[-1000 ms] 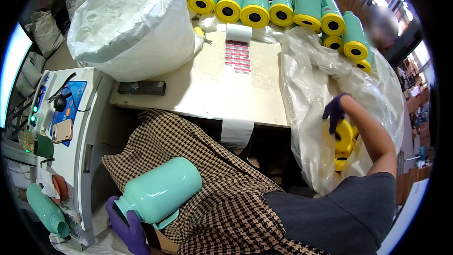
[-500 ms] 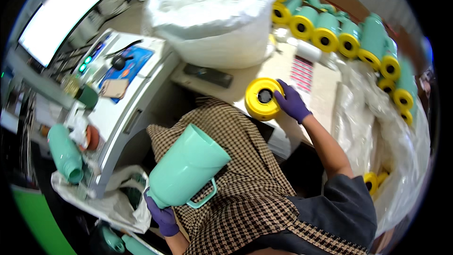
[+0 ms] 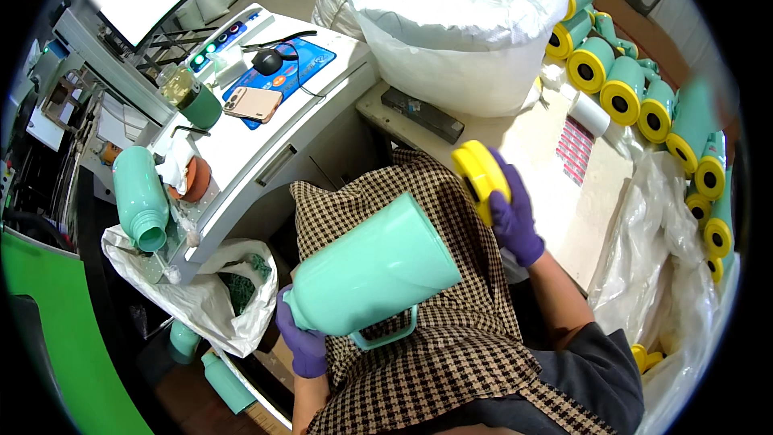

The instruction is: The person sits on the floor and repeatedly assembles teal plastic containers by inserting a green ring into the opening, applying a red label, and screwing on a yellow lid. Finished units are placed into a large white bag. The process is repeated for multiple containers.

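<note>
Over the checked apron, the left hand grips a mint-green jug by its narrow end, while the right hand, up and to its right, clasps a yellow disc.

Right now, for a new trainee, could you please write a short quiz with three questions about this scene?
1. True or false: the left hand grips the mint-green jug at its narrow end.
2. What does the right hand hold? A) a phone B) a yellow round cap C) a roll of tape
3. Fill in: the finished jugs with yellow caps lie in a row at the ___ side of the table.

Key: 1 true. 2 B. 3 right. Both hands wear purple gloves; the jug lies tilted over the checked apron.
</note>
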The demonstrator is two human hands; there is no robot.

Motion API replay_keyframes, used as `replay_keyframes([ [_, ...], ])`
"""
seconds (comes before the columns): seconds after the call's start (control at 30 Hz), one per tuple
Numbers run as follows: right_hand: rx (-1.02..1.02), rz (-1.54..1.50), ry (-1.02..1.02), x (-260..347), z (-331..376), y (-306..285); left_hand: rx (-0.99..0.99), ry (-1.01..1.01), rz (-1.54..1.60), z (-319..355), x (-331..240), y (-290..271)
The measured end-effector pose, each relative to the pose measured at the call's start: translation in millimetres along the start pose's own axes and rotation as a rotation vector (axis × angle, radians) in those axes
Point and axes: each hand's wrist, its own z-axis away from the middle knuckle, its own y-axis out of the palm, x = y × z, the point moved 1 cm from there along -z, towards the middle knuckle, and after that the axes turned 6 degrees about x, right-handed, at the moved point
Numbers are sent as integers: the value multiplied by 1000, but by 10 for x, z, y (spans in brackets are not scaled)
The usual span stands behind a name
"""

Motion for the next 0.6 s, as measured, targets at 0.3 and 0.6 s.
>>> replay_keyframes([
  [0.3,121,-51,-323,495,78,446,175,-148,117,-132,-49,-141],
  [0.6,109,-167,-220,475,186,420,96,263,-454,-94,-190,117],
])
